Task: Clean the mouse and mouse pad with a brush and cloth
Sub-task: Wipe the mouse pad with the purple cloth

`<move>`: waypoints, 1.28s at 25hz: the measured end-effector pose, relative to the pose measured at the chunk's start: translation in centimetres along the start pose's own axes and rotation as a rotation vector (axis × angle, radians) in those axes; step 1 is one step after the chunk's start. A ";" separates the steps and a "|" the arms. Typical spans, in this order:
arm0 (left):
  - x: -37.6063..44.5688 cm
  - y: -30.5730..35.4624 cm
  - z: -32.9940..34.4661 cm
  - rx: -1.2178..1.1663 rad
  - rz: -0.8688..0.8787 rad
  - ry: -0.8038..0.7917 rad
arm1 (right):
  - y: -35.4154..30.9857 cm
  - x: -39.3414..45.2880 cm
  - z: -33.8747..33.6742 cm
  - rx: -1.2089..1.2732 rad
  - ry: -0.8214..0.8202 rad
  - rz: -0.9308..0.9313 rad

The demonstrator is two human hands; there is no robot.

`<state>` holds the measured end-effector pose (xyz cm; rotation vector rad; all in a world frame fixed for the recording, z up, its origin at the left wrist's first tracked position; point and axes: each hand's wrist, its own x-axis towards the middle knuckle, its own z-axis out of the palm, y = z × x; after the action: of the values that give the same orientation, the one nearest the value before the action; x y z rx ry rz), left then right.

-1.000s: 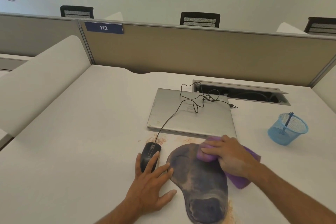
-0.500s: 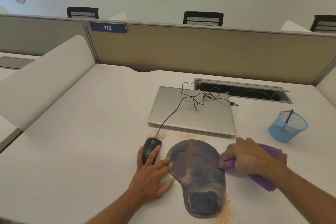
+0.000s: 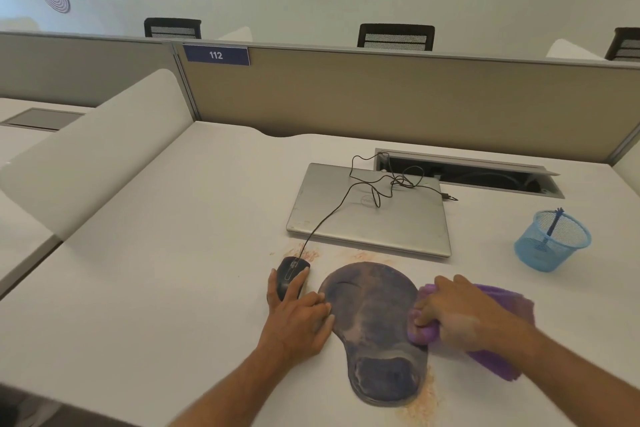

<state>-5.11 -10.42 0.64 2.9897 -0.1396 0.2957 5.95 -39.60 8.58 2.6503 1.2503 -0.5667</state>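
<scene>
On the white desk (image 3: 138, 288), the left hand (image 3: 298, 319) lies flat with fingers spread, its fingertips on the black wired mouse (image 3: 289, 276) and the left edge of the dark mouse pad (image 3: 374, 329). Orange dust (image 3: 420, 402) speckles the desk around the pad. Beyond lies a closed silver laptop (image 3: 370, 215). The right hand (image 3: 460, 315) grips a bunched purple cloth (image 3: 498, 340) against the pad's right edge. Far right, a blue mesh cup (image 3: 552, 241) holds the brush (image 3: 550, 229).
</scene>
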 end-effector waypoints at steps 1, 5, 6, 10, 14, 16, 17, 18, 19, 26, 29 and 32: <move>0.0 0.1 0.0 -0.004 -0.011 -0.002 | -0.2 -0.2 -0.6 0.054 0.020 0.015; -0.1 0.2 0.0 -0.021 -0.026 0.009 | -4.7 2.3 -1.4 0.096 0.191 -0.176; -0.1 0.2 0.0 -0.025 -0.024 0.016 | -6.2 3.3 -1.2 0.076 0.171 -0.210; 0.0 0.4 -0.4 -0.009 -0.036 0.005 | -7.9 4.1 -0.4 -0.067 0.063 -0.249; 0.0 0.9 -0.7 0.021 -0.048 -0.015 | -6.1 2.2 0.5 -0.155 0.026 -0.288; -0.2 1.0 -0.7 0.021 -0.063 -0.021 | -5.5 1.3 0.9 -0.170 -0.003 -0.271; -0.2 1.1 -0.7 0.019 -0.071 -0.034 | -5.1 0.9 1.1 -0.162 -0.016 -0.260; -0.3 1.3 -0.6 0.018 -0.077 -0.048 | -4.8 0.3 1.3 -0.147 -0.023 -0.250; -0.3 1.4 -0.6 0.017 -0.082 -0.055 | -4.3 -0.3 1.5 -0.130 -0.023 -0.242; -0.1 2.8 -0.5 0.022 -0.116 -0.061 | -2.7 -3.9 2.9 -0.145 -0.046 -0.149; -0.1 3.4 -0.5 0.033 -0.125 -0.082 | -2.7 -4.7 3.1 -0.136 -0.058 -0.167; -0.2 3.9 -0.3 0.048 -0.129 -0.102 | -2.2 -5.6 3.4 -0.036 0.032 -0.181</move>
<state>-5.76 -14.22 1.43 3.0442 0.0515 0.1342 0.07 -43.19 7.81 2.5423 1.5059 -0.5232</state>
